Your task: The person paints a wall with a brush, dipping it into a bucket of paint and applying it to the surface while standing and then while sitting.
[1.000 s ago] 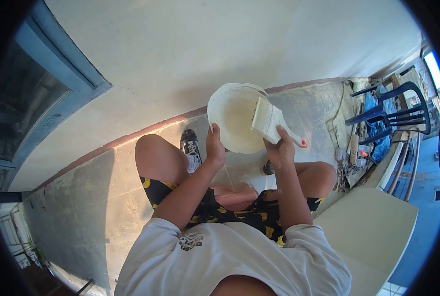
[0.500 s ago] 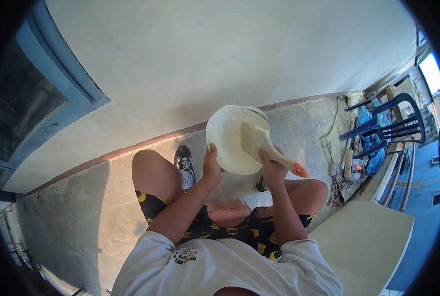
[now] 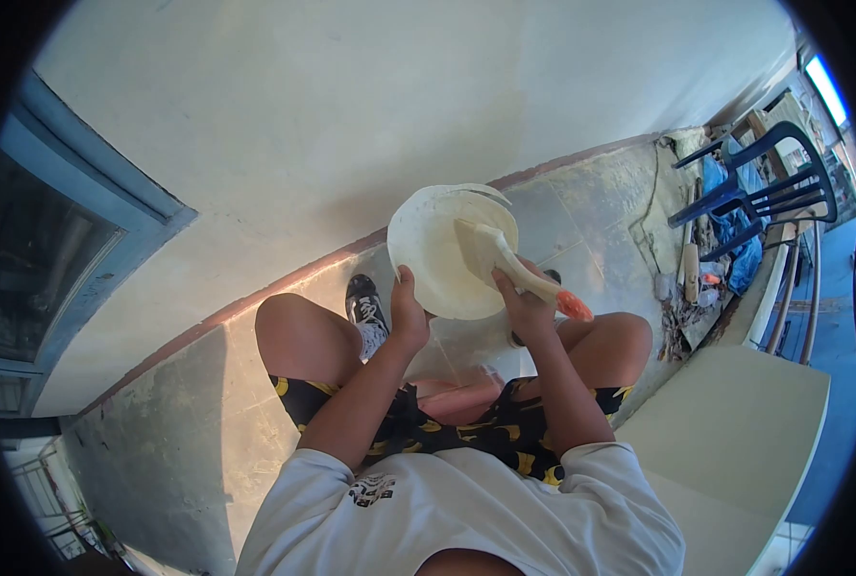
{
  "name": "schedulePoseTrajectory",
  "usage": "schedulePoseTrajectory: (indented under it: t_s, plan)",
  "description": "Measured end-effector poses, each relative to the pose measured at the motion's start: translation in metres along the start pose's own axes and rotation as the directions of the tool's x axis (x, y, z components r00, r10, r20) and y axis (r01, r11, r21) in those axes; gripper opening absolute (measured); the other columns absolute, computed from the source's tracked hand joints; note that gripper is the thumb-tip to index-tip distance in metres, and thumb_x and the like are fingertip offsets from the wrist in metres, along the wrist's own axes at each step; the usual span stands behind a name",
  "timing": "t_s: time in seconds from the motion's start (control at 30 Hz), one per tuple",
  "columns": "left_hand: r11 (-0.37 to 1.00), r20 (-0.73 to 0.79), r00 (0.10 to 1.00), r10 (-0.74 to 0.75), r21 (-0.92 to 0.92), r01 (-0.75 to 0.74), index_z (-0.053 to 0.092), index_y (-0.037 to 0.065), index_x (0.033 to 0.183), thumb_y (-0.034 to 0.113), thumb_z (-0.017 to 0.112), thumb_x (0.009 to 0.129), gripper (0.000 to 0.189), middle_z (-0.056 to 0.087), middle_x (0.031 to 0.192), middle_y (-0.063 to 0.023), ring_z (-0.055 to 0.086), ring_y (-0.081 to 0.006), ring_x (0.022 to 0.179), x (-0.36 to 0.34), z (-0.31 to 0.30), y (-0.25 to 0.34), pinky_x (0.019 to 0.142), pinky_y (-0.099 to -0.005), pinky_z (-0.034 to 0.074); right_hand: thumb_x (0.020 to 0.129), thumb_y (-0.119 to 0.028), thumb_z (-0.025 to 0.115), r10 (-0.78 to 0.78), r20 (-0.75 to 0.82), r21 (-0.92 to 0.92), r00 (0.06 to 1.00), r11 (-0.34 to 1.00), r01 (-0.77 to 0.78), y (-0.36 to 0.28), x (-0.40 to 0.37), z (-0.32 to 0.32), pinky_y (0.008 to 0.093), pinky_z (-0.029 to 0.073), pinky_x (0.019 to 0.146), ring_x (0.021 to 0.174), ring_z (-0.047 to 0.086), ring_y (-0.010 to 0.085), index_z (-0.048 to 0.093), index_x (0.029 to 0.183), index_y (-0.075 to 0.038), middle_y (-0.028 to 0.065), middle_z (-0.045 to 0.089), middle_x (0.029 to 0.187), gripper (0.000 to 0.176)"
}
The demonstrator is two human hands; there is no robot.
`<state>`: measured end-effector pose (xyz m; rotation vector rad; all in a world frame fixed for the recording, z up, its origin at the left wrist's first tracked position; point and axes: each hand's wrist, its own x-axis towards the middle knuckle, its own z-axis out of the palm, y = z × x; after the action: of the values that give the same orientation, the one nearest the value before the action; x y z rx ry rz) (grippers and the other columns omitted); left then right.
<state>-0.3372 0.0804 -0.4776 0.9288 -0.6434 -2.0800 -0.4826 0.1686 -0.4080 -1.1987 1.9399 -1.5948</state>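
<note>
A shallow round cream-white bowl (image 3: 428,230), cracked along its upper rim, is tilted towards me over my knees. My left hand (image 3: 409,312) grips its lower left edge, thumb on the inside. A wide paintbrush (image 3: 490,248) leans in the bowl, its head against the inner surface and its pale handle ending in an orange-red tip. My right hand (image 3: 528,300) is closed around the brush handle at the bowl's lower right edge. Whether those fingers also hold the rim is hidden.
A pale wall (image 3: 303,125) rises in front, with a blue-framed window (image 3: 111,221) at left. A blue plastic chair (image 3: 749,187) stands at right by a blue tarp (image 3: 745,264) and scraps. A pale flat panel (image 3: 735,432) is beside my right knee. I sit low above the concrete floor (image 3: 159,461).
The bowl and brush have shifted slightly up and left in view, with both hands still on them. My view has turned a little, moving the window and chair in the picture.
</note>
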Motion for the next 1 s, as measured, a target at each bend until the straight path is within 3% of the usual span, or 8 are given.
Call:
schedulePoseTrajectory:
  t_s: [0.2,0.27,0.6,0.7,0.77,0.8,0.87,1.0]
  plan:
    - [1.000,0.005,1.000,-0.013,-0.015,0.013,0.028,0.009,0.134,0.050,0.031,0.094,0.058,0.047,0.125,-0.0121,0.054,-0.0261,0.109,0.004,-0.004,-0.006,0.081,-0.0410,0.051,0.083,-0.017,0.064,0.047,-0.038,0.046,0.998,0.998,-0.046,0.006,-0.002,0.001,0.0256,0.045,0.079,0.088,0.057,0.0121,0.059,0.109,0.001,0.0086,0.063,0.094,0.032]
    - [0.999,-0.002,1.000,-0.026,0.025,0.026,0.028,0.009,0.134,0.050,0.031,0.094,0.058,0.046,0.127,-0.0121,0.052,-0.0266,0.111,0.007,-0.007,-0.007,0.084,-0.0425,0.049,0.082,-0.017,0.065,0.130,0.006,0.040,0.991,0.991,-0.130,0.010,0.002,0.001,0.0260,0.045,0.078,0.087,0.058,0.0120,0.059,0.108,0.001,0.0080,0.063,0.092,0.032]
    - [0.999,-0.016,0.999,-0.037,-0.006,0.037,0.029,0.008,0.134,0.051,0.031,0.094,0.059,0.043,0.131,-0.0116,0.046,-0.0266,0.117,0.005,-0.005,-0.014,0.092,-0.0445,0.042,0.082,-0.018,0.065,0.077,-0.010,-0.029,0.997,0.997,-0.077,0.021,-0.003,-0.006,0.0262,0.047,0.075,0.082,0.061,0.0145,0.060,0.106,0.000,0.0106,0.065,0.091,0.030]
    - [1.000,-0.031,0.999,-0.007,-0.003,0.007,0.029,0.008,0.134,0.051,0.031,0.093,0.059,0.043,0.130,-0.0114,0.046,-0.0266,0.117,0.013,0.001,-0.013,0.093,-0.0429,0.041,0.081,-0.018,0.066,0.064,-0.163,0.241,0.985,0.970,-0.023,0.028,0.005,-0.006,0.0257,0.047,0.072,0.080,0.061,0.0131,0.060,0.104,0.001,0.0092,0.066,0.089,0.031]
    - [0.999,-0.022,0.999,-0.032,0.000,0.032,0.030,0.008,0.134,0.052,0.032,0.093,0.061,0.044,0.130,-0.0110,0.045,-0.0265,0.118,0.010,0.001,-0.013,0.095,-0.0419,0.040,0.080,-0.018,0.068,0.089,-0.029,-0.045,0.996,0.995,-0.090,0.031,0.007,-0.013,0.0259,0.046,0.071,0.077,0.061,0.0126,0.060,0.102,0.004,0.0088,0.065,0.087,0.033]
    - [0.999,-0.023,0.999,-0.037,0.008,0.038,0.030,0.008,0.134,0.052,0.032,0.093,0.061,0.044,0.130,-0.0110,0.045,-0.0265,0.118,0.008,0.001,-0.013,0.095,-0.0419,0.040,0.080,-0.018,0.068,0.096,-0.034,-0.041,0.995,0.994,-0.098,0.032,0.005,-0.012,0.0259,0.046,0.071,0.077,0.061,0.0126,0.060,0.102,0.004,0.0088,0.065,0.087,0.033]
    - [0.998,-0.013,0.999,-0.049,0.035,0.050,0.029,0.010,0.136,0.055,0.029,0.092,0.063,0.040,0.134,-0.0093,0.041,-0.0259,0.122,0.011,0.005,-0.013,0.099,-0.0419,0.035,0.077,-0.015,0.069,0.270,-0.115,0.384,0.956,0.899,-0.208,0.034,0.009,-0.010,0.0273,0.046,0.068,0.073,0.060,0.0137,0.060,0.100,0.007,0.0087,0.065,0.086,0.033]
    - [0.998,-0.034,0.998,-0.045,0.041,0.046,0.029,0.010,0.136,0.055,0.029,0.092,0.063,0.040,0.134,-0.0094,0.040,-0.0261,0.122,0.013,0.004,-0.015,0.100,-0.0420,0.034,0.076,-0.011,0.069,0.352,-0.104,0.490,0.930,0.832,-0.260,0.035,0.016,-0.018,0.0284,0.046,0.068,0.073,0.060,0.0144,0.060,0.099,0.007,0.0101,0.064,0.087,0.031]
